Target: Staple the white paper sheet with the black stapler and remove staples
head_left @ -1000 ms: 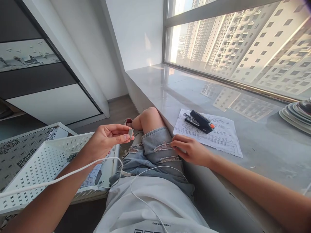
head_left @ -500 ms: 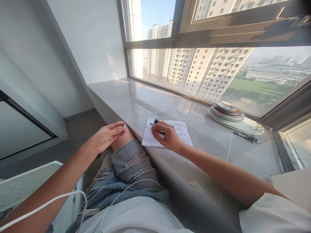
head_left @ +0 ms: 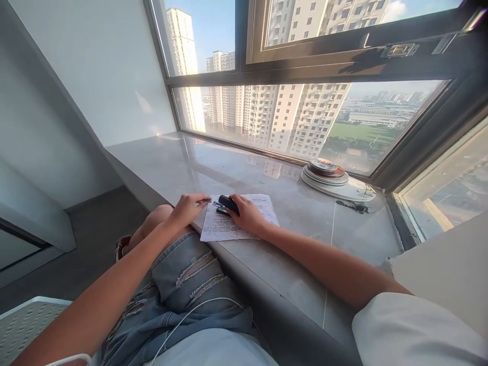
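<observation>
A black stapler [head_left: 227, 204] rests on printed paper sheets [head_left: 263, 203], its top lifted from its base and its metal parts showing. My right hand [head_left: 247, 216] is wrapped round the stapler's rear end from the right. My left hand [head_left: 187, 209] is closed in a pinch just left of the stapler, at the paper's edge. Between its fingertips is a small grey strip of staples [head_left: 209, 200], mostly hidden by the fingers. The strip is close to the stapler's front end; whether they touch I cannot tell.
The sheets lie on a grey tiled window ledge [head_left: 301, 284]. Stacked plates [head_left: 324, 178] and sunglasses [head_left: 356, 207] are on the ledge to the right, near the window. A white cable [head_left: 190, 317] crosses my lap. A perforated white chair [head_left: 26, 320] stands at lower left.
My left hand has moved from above my knee toward the stapler, carrying the strip. My right hand has settled lower round the stapler, which shows open on the paper. The view has shifted right.
</observation>
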`<state>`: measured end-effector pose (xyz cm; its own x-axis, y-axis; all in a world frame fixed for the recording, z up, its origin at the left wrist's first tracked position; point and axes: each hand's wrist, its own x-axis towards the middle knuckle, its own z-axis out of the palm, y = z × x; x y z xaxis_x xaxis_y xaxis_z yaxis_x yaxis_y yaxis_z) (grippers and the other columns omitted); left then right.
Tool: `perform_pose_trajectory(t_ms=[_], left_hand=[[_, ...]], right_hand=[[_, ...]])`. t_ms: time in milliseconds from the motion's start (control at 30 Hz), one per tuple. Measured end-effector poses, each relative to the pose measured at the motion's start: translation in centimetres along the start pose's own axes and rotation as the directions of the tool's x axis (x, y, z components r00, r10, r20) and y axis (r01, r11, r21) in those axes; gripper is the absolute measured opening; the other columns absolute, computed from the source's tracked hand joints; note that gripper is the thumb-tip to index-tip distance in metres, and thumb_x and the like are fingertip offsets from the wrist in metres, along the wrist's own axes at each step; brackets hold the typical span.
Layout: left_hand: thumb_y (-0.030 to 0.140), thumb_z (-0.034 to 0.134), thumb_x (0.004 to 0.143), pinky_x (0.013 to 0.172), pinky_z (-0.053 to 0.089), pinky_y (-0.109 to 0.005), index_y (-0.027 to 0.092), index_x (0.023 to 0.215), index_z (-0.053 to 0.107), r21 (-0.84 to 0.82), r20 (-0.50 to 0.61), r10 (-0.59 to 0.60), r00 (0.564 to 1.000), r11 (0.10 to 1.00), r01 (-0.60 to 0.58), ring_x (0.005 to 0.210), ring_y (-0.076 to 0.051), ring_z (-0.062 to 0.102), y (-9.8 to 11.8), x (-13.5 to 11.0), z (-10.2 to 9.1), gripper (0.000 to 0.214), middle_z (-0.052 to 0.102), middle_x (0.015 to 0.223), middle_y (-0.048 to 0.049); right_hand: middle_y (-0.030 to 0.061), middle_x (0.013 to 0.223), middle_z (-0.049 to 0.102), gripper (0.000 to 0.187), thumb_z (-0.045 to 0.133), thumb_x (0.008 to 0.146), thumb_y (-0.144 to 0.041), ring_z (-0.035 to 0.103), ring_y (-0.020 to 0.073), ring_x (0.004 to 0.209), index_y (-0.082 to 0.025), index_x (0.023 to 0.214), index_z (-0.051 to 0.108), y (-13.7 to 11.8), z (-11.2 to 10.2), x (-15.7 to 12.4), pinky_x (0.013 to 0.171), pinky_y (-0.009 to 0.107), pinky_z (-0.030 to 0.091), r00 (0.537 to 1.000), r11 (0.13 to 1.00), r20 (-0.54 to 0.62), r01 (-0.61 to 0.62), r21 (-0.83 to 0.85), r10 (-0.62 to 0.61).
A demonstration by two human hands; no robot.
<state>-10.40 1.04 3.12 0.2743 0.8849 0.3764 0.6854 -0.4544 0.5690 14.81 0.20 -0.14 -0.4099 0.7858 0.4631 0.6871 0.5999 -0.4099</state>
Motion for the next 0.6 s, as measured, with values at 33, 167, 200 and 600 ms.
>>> perform_pose_trajectory(t_ms=[33,167,200,600], left_hand=[[0.033,0.062,0.089,0.098,0.056,-0.039,0.023,0.106,0.080,0.012,0.005,0.035,0.999,0.999,-0.035,0.101,-0.026,0.075,-0.1,0.4,0.3,0.027,0.080,0.110,-0.0044],[0.031,0.060,0.090,0.098,0.054,-0.037,0.022,0.103,0.080,-0.005,0.039,0.146,0.989,0.989,-0.146,0.105,-0.026,0.073,-0.6,1.4,1.5,0.026,0.080,0.109,-0.0049],[0.030,0.059,0.090,0.097,0.054,-0.037,0.022,0.103,0.080,-0.014,0.044,0.163,0.986,0.987,-0.163,0.104,-0.025,0.073,-0.8,1.5,1.7,0.025,0.080,0.108,-0.0048],[0.022,0.063,0.087,0.088,0.055,-0.032,0.023,0.103,0.081,-0.091,0.059,0.117,0.991,0.990,-0.111,0.096,-0.022,0.073,-1.6,2.1,2.9,0.024,0.080,0.104,-0.0039]], right_hand=[[0.0064,0.115,0.069,0.029,0.063,0.095,-0.029,0.064,0.0231,0.100,-0.029,0.121,0.050,0.0,0.0,0.0,0.078,0.031,0.046,1.000,1.000,-0.002,0.001,0.000,-0.001],[0.0068,0.114,0.070,0.029,0.063,0.094,-0.028,0.065,0.0238,0.099,-0.030,0.120,0.051,0.1,-0.1,0.1,0.077,0.031,0.046,1.000,1.000,-0.011,0.006,-0.003,-0.006],[0.0067,0.113,0.070,0.029,0.063,0.094,-0.027,0.065,0.0238,0.099,-0.029,0.120,0.051,0.1,-0.1,0.1,0.077,0.031,0.045,1.000,1.000,-0.010,0.007,0.000,-0.007],[0.0090,0.108,0.069,0.027,0.059,0.094,-0.028,0.063,0.0258,0.093,-0.023,0.119,0.052,0.6,0.2,-0.1,0.074,0.032,0.043,1.000,0.999,0.000,0.021,0.044,-0.021]])
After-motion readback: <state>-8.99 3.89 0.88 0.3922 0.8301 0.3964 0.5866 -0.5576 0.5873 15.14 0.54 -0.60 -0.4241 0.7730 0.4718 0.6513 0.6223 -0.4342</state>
